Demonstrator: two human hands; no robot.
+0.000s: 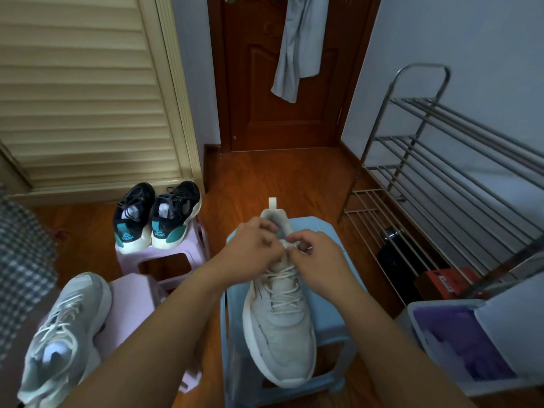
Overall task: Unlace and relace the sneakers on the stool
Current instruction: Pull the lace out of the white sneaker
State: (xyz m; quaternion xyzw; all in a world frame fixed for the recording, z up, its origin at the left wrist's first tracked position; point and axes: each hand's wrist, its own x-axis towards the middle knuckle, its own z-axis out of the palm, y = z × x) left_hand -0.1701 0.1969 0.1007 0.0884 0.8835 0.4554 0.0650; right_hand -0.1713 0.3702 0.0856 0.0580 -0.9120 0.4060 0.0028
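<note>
I observe one pale grey mesh sneaker with a thick off-white sole [279,328] lying flat on the light blue plastic stool [329,307], toe toward me and heel loop pointing at the brown wooden door [282,83]. Its cream flat laces [284,285] run crossed through the lower and middle eyelets. Both hands meet at the top of the tongue. My left hand [250,251] has its fingers curled around the collar and upper lace area; my right hand [315,260] has thumb and forefinger pinched together on the lace end at the top eyelets. Exactly how much lace each hand holds I cannot tell, as the fingers cover it.

A second pale grey sneaker [61,337] rests on a pink plastic stool [132,301] at lower left, laced, well apart from the first. Behind it, a pair of black sneakers with teal heel patches [157,216] stands side by side on another pink stool [164,260]. A chrome wire shoe rack [441,172] stands against the right wall, with an orange box [444,282] under it. A grey lidded bin holding purple material [459,346] sits at lower right. A grey garment [297,45] hangs on the door. A cream louvred cabinet door [88,92] fills the upper left.
</note>
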